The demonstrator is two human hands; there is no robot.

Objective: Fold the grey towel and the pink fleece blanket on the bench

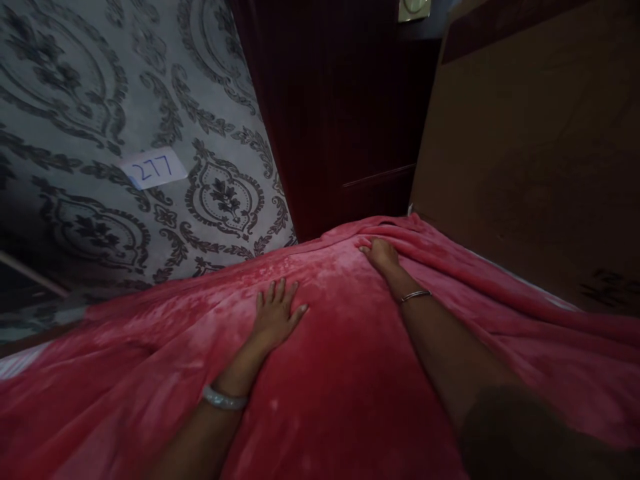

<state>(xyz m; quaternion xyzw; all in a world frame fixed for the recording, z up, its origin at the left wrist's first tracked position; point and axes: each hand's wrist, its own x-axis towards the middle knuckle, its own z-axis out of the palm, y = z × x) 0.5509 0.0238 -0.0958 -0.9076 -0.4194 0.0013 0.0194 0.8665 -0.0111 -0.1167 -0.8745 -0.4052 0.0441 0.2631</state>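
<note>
A plush red-pink blanket (345, 360) spreads across the whole lower part of the view, with soft folds on the right side. My left hand (275, 313) lies flat on it, fingers spread, left of the middle; a pale bangle circles that wrist. Farther away and to the right, my right hand (381, 255) is closed on the blanket close to its far edge, the thumb pointing left. A thin silver bracelet sits on the right wrist. The fingers of the right hand are partly hidden from me.
Patterned grey wallpaper (225, 193) covers the wall at left, with a paper label (154, 168) reading 277. A dark red wooden door (345, 120) stands behind the blanket. To the right a large cardboard box (530, 153) rises beside the blanket's edge.
</note>
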